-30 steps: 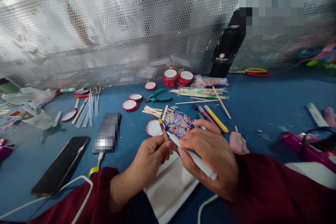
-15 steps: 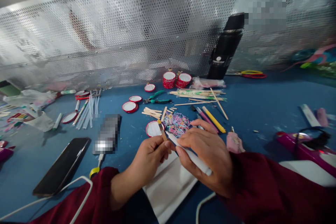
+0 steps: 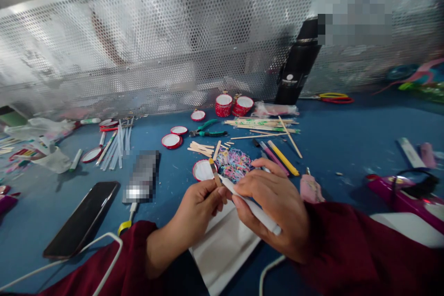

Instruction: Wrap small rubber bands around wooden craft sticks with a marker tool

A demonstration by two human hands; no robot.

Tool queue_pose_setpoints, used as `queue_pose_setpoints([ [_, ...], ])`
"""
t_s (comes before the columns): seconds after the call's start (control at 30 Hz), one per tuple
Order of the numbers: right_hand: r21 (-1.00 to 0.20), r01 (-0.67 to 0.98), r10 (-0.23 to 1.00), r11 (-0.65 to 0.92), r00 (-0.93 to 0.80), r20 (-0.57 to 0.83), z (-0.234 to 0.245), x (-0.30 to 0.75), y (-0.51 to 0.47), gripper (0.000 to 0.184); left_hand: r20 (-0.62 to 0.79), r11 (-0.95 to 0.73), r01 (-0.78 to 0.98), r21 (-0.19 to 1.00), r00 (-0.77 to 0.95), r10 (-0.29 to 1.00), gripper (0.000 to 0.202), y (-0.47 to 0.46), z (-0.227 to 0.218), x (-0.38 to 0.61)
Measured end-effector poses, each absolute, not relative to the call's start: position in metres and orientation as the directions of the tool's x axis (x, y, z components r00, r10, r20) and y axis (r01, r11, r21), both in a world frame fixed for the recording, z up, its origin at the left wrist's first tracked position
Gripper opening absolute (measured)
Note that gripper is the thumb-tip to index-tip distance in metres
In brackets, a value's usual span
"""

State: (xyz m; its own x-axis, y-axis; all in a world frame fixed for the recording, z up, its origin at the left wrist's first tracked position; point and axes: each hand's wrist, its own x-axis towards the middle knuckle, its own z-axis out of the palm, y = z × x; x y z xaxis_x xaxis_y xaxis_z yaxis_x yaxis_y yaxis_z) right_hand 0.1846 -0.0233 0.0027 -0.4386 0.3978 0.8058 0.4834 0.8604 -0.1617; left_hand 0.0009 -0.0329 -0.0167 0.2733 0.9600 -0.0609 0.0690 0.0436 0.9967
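Pinched in my left hand (image 3: 201, 203) is a small wooden craft stick (image 3: 214, 172), brown with a yellow tip, pointing up and away. My right hand (image 3: 270, 201) grips a white marker (image 3: 256, 210); its tip meets or nearly meets the stick's side. Beyond the stick lies a red-rimmed round lid (image 3: 202, 170) with a white inside. Beside it is a heap of colourful thread bits (image 3: 235, 163). A white cloth or paper (image 3: 225, 252) lies below both hands.
Pale craft sticks (image 3: 200, 149), green-handled pliers (image 3: 208, 133), wooden skewers (image 3: 260, 125) and yellow and purple markers (image 3: 282, 157) lie ahead. A black flask (image 3: 298, 64) stands at the perforated panel. Left are a phone (image 3: 83, 219) and a white cable (image 3: 114, 249); right, a purple device (image 3: 398, 194).
Almost nothing differs. My right hand and the marker have shifted very slightly to the right; both hands keep their hold.
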Motion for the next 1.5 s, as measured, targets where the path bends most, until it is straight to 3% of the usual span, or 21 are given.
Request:
queue_pose_setpoints([
  [1.5,-0.173,0.48,0.412,0.86,-0.454,0.79,0.0009,0.1862,-0.0239,0.008,-0.079,0.054,0.096,0.994,0.278,0.957,0.05,-0.0334,-0.0108,0.0027],
])
